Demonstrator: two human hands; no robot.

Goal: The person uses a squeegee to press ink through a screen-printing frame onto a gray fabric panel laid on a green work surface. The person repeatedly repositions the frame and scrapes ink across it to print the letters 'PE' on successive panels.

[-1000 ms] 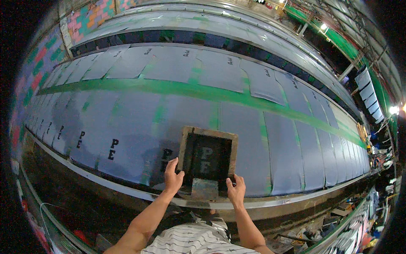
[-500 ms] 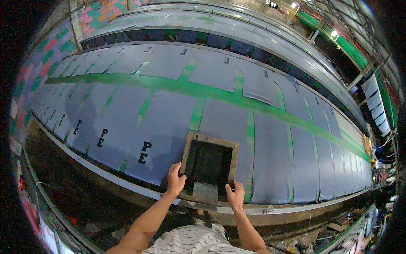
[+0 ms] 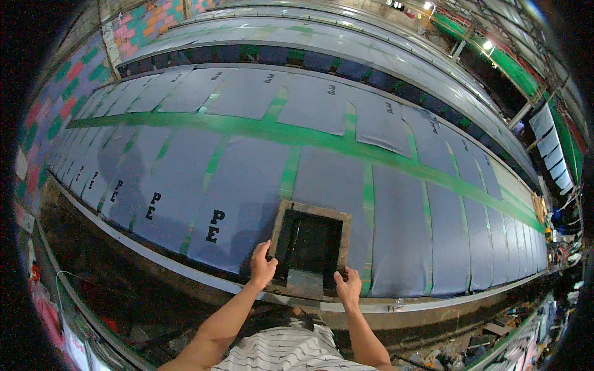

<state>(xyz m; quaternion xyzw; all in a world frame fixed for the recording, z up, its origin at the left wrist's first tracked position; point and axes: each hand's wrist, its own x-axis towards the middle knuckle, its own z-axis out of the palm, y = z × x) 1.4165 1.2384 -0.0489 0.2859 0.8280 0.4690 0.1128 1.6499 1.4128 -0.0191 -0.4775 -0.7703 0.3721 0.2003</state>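
Note:
A wooden screen-printing frame [image 3: 317, 209] with a dark, ink-blackened inside sits at the near edge of a long table, over a grey-blue fabric panel [image 3: 328, 176]. My left hand [image 3: 263, 267] grips the left side of its rim, and my right hand [image 3: 349, 288] grips the right side near the lower corner. Inside the near end rests a flat grey blade-like piece [image 3: 304, 281], perhaps a squeegee; neither hand touches it. Left of the frame, a fabric panel [image 3: 238, 179] bears black printed marks. The fabric directly beneath the frame is hidden.
Two rows of fabric panels line the table, divided by a green strip [image 3: 266, 128]. A pale rail [image 3: 421, 304] runs along its near edge. More long tables [image 3: 247, 31] stand beyond. Clutter [image 3: 495, 331] lies on the floor at lower right.
The view has shifted slightly, so the table and frame appear a little lower and further right. Both hands keep their hold on the frame.

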